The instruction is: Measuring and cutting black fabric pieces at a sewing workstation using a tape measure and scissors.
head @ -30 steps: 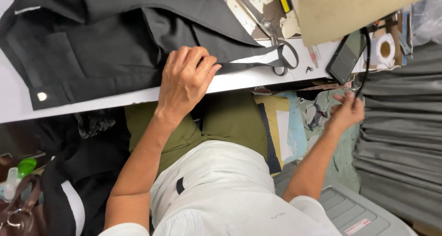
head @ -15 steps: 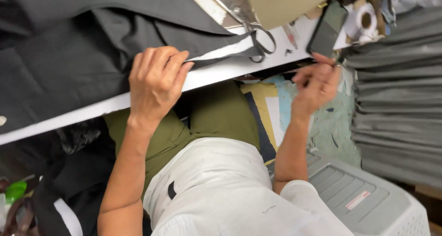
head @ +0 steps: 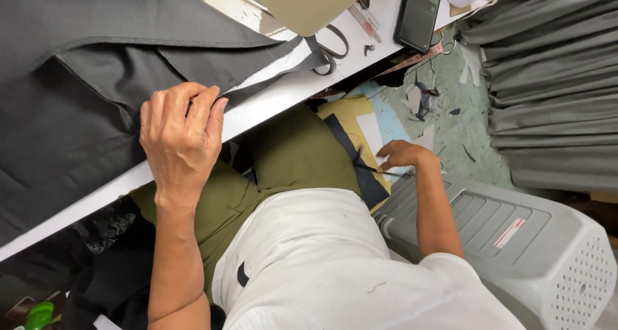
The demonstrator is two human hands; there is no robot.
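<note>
I read this as mid-sewing prep: my left hand (head: 182,134) pinches the dark fabric (head: 77,79) on the table (head: 270,101); below its edge, my right hand (head: 402,156) grips a thin dark thread (head: 370,169). Next needs careful threading.

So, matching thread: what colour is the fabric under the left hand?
Dark charcoal grey fabric, head view.

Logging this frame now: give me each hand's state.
Left hand: curled, pinching the dark fabric edge.
Right hand: down by the lap, pinching a thin dark thread.
</note>
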